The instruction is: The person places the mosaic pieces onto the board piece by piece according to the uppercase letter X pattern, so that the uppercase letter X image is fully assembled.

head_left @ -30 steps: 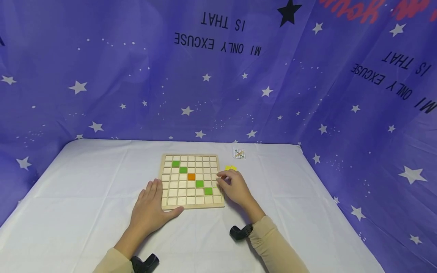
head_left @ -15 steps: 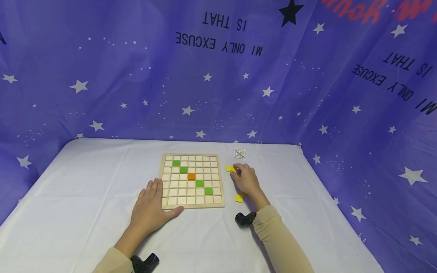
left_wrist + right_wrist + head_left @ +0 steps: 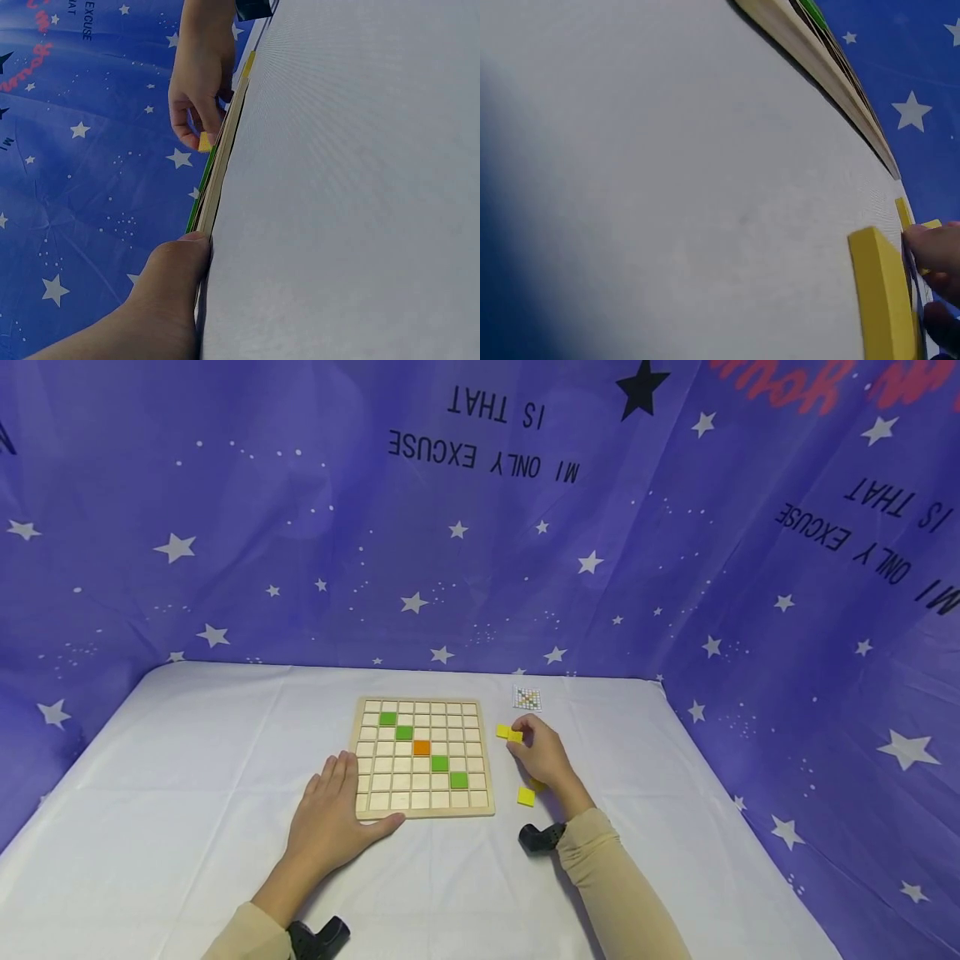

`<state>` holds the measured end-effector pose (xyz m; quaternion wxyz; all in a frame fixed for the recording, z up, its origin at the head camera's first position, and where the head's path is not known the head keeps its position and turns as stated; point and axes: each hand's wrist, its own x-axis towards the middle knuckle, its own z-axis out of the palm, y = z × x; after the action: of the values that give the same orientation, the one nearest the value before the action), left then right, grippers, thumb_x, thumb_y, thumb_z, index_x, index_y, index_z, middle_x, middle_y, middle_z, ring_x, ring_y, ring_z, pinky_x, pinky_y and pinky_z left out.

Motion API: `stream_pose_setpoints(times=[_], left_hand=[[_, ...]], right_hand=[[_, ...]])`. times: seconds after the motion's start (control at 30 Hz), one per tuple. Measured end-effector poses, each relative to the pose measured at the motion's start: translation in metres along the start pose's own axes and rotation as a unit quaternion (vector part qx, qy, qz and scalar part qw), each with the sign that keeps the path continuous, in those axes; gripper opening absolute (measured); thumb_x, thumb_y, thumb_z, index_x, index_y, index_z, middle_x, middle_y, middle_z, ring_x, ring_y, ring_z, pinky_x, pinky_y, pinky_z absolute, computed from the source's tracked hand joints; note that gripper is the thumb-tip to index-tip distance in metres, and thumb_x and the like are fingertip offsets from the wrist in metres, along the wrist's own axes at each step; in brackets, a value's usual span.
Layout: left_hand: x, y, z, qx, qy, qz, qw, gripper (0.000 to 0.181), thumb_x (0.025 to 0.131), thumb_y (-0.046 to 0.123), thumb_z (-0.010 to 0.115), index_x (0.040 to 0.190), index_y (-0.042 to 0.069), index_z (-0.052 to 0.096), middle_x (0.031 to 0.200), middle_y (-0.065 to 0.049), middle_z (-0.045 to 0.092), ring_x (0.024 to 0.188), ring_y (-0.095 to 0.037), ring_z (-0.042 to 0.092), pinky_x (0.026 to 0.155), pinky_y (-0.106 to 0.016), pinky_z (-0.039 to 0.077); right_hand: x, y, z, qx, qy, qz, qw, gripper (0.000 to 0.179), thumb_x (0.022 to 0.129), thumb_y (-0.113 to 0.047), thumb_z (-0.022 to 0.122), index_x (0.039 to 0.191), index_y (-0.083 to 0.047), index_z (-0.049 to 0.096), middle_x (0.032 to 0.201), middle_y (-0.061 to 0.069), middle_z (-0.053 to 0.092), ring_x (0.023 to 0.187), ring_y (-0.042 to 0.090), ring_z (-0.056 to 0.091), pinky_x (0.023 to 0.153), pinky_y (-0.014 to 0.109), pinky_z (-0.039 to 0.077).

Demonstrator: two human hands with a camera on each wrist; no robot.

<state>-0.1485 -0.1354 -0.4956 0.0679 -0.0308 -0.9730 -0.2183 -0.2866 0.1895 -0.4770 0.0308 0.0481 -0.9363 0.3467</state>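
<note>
My right hand (image 3: pixel 543 755) pinches a yellow tile (image 3: pixel 515 737) right of the board (image 3: pixel 450 813); my left hand (image 3: pixel 328 820), fingers straight, touches the board's left edge. Judged: pick-up; next move calls for steady grip.

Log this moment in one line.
left hand: touches wooden board; right hand: pinches yellow tile; board: four green tiles, one orange tile

A white-covered surface (image 3: pixel 187 793) carries a wooden grid board (image 3: pixel 426 814), a small printed card (image 3: pixel 527 698) near the board's far right corner, and yellow tiles (image 3: pixel 526 797) lying near its right edge
</note>
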Motion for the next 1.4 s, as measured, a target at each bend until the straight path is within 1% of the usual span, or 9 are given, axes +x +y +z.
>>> stream_pose_setpoints(times=[0.13,0.3,0.47,0.6,0.83,0.97,1.03,1.23,1.4], left_hand=[[0.000,0.001,-0.001,0.001,0.000,-0.001,1.0000,0.130,0.074,0.084,0.059,0.153,-0.011,0.019,0.161,-0.029,0.022,0.150,-0.045,0.019,0.122,-0.058,0.018],[0.000,0.001,-0.002,-0.001,0.000,-0.002,1.0000,0.129,0.073,0.083,0.060,0.153,-0.011,0.020,0.160,-0.029,0.023,0.150,-0.045,0.020,0.122,-0.058,0.018],[0.000,0.001,-0.001,-0.002,0.003,-0.001,1.0000,0.129,0.073,0.083,0.060,0.153,-0.011,0.020,0.160,-0.030,0.023,0.150,-0.046,0.020,0.122,-0.059,0.019],[-0.001,0.001,-0.001,-0.002,0.004,-0.001,1.0000,0.129,0.074,0.082,0.060,0.153,-0.011,0.021,0.160,-0.030,0.023,0.150,-0.046,0.020,0.122,-0.059,0.019],[0.000,0.001,0.000,-0.004,0.002,-0.003,1.0000,0.129,0.074,0.082,0.060,0.153,-0.012,0.020,0.160,-0.030,0.022,0.150,-0.046,0.019,0.122,-0.059,0.018],[0.000,0.001,0.000,-0.002,0.005,-0.002,1.0000,0.129,0.073,0.082,0.061,0.153,-0.011,0.021,0.160,-0.029,0.023,0.150,-0.046,0.020,0.122,-0.059,0.019],[0.000,0.001,0.000,-0.002,0.004,-0.002,1.0000,0.129,0.074,0.081,0.062,0.153,-0.011,0.020,0.160,-0.029,0.023,0.150,-0.046,0.020,0.122,-0.059,0.019],[0.000,0.004,-0.003,-0.003,0.005,-0.001,1.0000,0.127,0.074,0.080,0.062,0.153,-0.011,0.021,0.160,-0.030,0.024,0.150,-0.046,0.020,0.122,-0.059,0.019],[-0.001,0.005,-0.004,-0.004,0.011,0.000,0.9999,0.126,0.075,0.078,0.063,0.152,-0.012,0.022,0.159,-0.030,0.025,0.149,-0.046,0.022,0.121,-0.059,0.020]], right_hand=[[0.003,-0.002,0.003,0.046,0.015,-0.001,0.9988,0.017,0.093,-0.017,0.069,0.110,-0.018,0.064,0.100,0.003,0.062,0.087,0.018,0.057,0.077,0.031,0.049],[0.013,-0.018,0.013,0.087,0.014,-0.008,0.9960,0.016,0.093,-0.018,0.069,0.109,-0.018,0.067,0.102,0.003,0.065,0.087,0.017,0.060,0.078,0.032,0.051],[0.021,-0.040,0.027,0.102,-0.008,-0.015,0.9946,0.015,0.094,-0.018,0.068,0.109,-0.016,0.068,0.100,0.002,0.064,0.081,0.015,0.060,0.069,0.028,0.051],[0.024,-0.054,0.039,0.104,-0.017,-0.042,0.9936,0.018,0.095,-0.018,0.068,0.112,-0.013,0.069,0.099,0.003,0.065,0.080,0.015,0.060,0.069,0.027,0.051],[0.029,-0.061,0.054,0.079,-0.004,-0.063,0.9949,0.017,0.094,-0.019,0.069,0.110,-0.014,0.070,0.092,0.000,0.064,0.080,0.015,0.056,0.075,0.031,0.051],[0.031,-0.064,0.057,0.064,0.002,-0.070,0.9955,0.014,0.094,-0.020,0.069,0.108,-0.017,0.070,0.096,0.000,0.068,0.086,0.015,0.061,0.094,0.039,0.049],[0.031,-0.065,0.057,0.051,0.002,-0.074,0.9960,0.015,0.094,-0.020,0.070,0.108,-0.018,0.070,0.100,0.000,0.070,0.092,0.015,0.062,0.098,0.039,0.048],[0.028,-0.068,0.056,-0.008,0.004,-0.088,0.9961,0.018,0.093,-0.024,0.070,0.111,-0.020,0.072,0.118,0.001,0.061,0.107,0.021,0.051,0.092,0.039,0.048],[0.024,-0.068,0.054,-0.053,0.007,-0.117,0.9917,0.023,0.093,-0.026,0.071,0.114,-0.020,0.074,0.126,0.003,0.057,0.110,0.026,0.049,0.091,0.043,0.046]])
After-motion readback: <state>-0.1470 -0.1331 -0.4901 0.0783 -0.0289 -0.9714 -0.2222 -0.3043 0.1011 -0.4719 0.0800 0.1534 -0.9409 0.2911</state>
